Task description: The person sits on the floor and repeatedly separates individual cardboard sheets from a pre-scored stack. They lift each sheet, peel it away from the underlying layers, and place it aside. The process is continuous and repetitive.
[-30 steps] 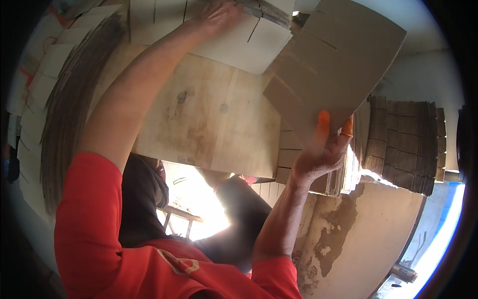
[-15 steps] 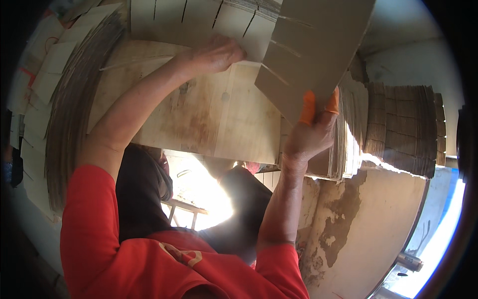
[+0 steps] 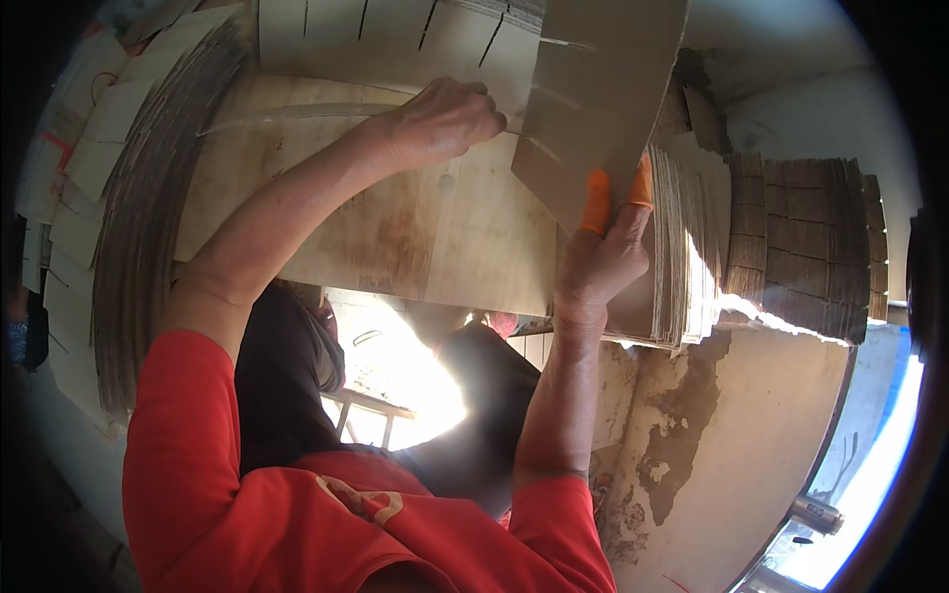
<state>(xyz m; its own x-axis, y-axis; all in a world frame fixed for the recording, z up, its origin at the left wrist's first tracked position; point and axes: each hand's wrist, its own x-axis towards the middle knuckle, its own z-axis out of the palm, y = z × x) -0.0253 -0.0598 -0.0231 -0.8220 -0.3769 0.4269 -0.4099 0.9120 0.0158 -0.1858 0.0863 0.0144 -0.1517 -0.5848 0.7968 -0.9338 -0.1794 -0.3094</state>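
Observation:
My right hand (image 3: 601, 252), with orange covers on its thumb and a finger, grips the lower edge of a slotted grey-brown cardboard sheet (image 3: 598, 109). The sheet stands tilted above the right part of a wooden board (image 3: 395, 222). My left hand (image 3: 445, 121) is closed in a fist near the board's far edge, just left of the sheet. A thin pale strip (image 3: 287, 116) runs over the board and behind my left forearm toward the fist. What the fingers hold is hidden.
Slotted cardboard sheets (image 3: 395, 40) lie beyond the board. A tall cardboard stack (image 3: 148, 217) stands at the left. Upright sheets (image 3: 682, 237) and brown slotted bundles (image 3: 811, 242) stand at the right, by a peeling wall (image 3: 751, 425). My legs are below the board.
My right hand and the cardboard sheet have shifted slightly left and up. My left fist has moved a little to the right, and the pale strip now bows upward more.

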